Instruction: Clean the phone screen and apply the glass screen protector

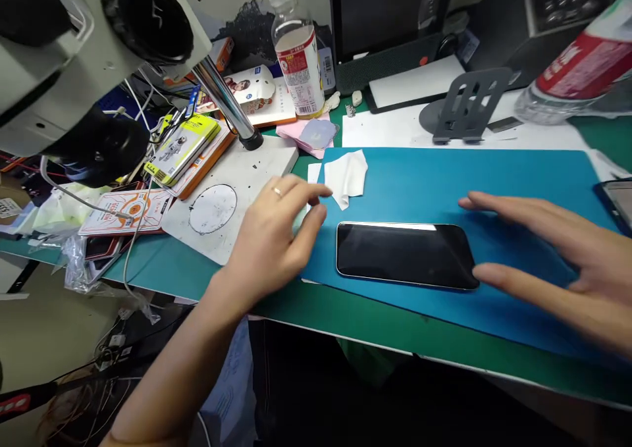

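A smartphone (405,256) with a dark screen lies face up on the blue mat (523,177). Just left of it hovers my left hand (276,226), a ring on one finger; its thumb and forefinger are apart with nothing between them. On the phone's other side is my right hand (553,256), thumb and fingers spread wide. The right thumb tip is close to the phone's right end; whether it touches I cannot tell. A crumpled white wipe (347,176) rests on the mat behind the phone.
A microscope (143,19) with a metal post and pale base (261,164) stands at left, beside stacked boxes (185,147). Behind the mat are a drink bottle (299,58), a grey phone stand (469,108) and a larger bottle (577,65). Another phone (619,200) lies at the right edge.
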`<state>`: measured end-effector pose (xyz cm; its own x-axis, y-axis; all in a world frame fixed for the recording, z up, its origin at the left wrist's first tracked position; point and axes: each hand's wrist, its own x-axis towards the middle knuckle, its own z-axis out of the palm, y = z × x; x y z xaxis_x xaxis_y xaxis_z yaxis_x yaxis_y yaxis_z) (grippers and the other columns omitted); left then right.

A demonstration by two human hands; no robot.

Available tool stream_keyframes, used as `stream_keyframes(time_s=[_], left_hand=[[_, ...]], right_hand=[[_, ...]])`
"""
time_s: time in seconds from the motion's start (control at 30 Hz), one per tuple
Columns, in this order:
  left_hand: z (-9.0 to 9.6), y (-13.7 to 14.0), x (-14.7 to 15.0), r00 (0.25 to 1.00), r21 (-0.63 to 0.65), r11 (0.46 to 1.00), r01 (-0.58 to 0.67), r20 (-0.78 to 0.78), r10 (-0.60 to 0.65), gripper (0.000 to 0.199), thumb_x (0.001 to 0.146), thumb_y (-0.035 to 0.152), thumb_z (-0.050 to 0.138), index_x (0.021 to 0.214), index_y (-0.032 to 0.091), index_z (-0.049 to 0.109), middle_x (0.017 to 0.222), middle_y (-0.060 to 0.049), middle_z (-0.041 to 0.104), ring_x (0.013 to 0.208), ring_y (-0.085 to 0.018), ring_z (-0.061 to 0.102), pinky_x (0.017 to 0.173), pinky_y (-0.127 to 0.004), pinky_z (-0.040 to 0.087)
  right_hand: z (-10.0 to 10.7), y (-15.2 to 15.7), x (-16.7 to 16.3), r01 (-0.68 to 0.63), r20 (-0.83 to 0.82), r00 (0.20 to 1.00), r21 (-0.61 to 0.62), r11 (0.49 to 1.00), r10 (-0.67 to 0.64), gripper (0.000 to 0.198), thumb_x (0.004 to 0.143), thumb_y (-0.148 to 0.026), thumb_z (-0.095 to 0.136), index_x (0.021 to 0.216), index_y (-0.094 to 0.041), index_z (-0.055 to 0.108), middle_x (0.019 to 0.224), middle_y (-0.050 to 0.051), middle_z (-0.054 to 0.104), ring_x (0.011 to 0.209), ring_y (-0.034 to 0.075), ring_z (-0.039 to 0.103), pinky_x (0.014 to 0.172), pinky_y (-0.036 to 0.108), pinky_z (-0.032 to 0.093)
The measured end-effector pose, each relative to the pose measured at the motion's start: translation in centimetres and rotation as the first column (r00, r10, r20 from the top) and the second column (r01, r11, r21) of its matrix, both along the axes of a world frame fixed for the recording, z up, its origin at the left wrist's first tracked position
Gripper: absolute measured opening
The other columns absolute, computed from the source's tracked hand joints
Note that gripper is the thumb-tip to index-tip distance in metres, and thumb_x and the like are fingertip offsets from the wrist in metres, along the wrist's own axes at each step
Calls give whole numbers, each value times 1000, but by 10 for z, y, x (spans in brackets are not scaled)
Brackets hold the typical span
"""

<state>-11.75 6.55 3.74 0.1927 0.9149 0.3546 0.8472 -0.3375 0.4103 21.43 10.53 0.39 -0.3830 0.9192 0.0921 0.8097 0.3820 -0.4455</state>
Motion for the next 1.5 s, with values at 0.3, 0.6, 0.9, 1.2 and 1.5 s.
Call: stream_keyframes(time_s=[0.3, 0.6, 0.9, 1.2, 1.5], left_hand=[[1, 56, 22, 995, 91, 996, -8, -95, 17, 23, 99, 16, 53, 119, 19, 65, 104, -5, 70, 96, -20, 65, 83, -35, 51], [-27, 64, 9, 980, -82, 996, -22, -197, 6, 15, 95, 16, 61, 99, 18, 75, 106, -9, 71, 98, -25, 66, 87, -40, 55], [-34, 59, 5, 987, 18, 997, 77, -144, -74, 29, 94, 5, 55, 100, 21, 78, 110, -5, 79, 99, -24, 74, 89, -39, 59], [-14, -15, 8, 994, 243, 968, -66, -67, 85, 25, 101, 13, 55, 121, 22, 69, 116, -5, 78, 106, -18, 75, 96, -34, 60], [-30, -63, 36, 965, -101, 993, 60, -248, -83, 65, 106, 38, 51, 163, 21, 27, 167, -14, 40, 158, -29, 34, 126, -51, 39]], right_hand=[[33, 79, -76, -216, -96, 973, -72, 974, 209, 70, 89, -57, 62, 146, -17, 62, 145, 15, 67, 130, 40, 64, 111, 59, 51], [10, 80, -70, -128, -207, 967, 126, 984, 152, 45, 93, -47, 61, 124, -20, 78, 122, 11, 79, 109, 34, 74, 98, 52, 56], [11, 67, -77, -143, -206, 963, 159, 977, 174, 37, 97, -42, 58, 114, -19, 81, 112, 9, 81, 105, 30, 73, 95, 45, 55], [10, 66, -74, -97, -314, 939, 158, 983, 143, 29, 96, -37, 59, 106, -22, 82, 112, 8, 81, 104, 29, 73, 91, 43, 53], [2, 67, -75, -133, -391, 898, 193, 972, 200, 27, 96, -32, 59, 100, -20, 82, 103, 7, 81, 96, 25, 71, 90, 40, 51]])
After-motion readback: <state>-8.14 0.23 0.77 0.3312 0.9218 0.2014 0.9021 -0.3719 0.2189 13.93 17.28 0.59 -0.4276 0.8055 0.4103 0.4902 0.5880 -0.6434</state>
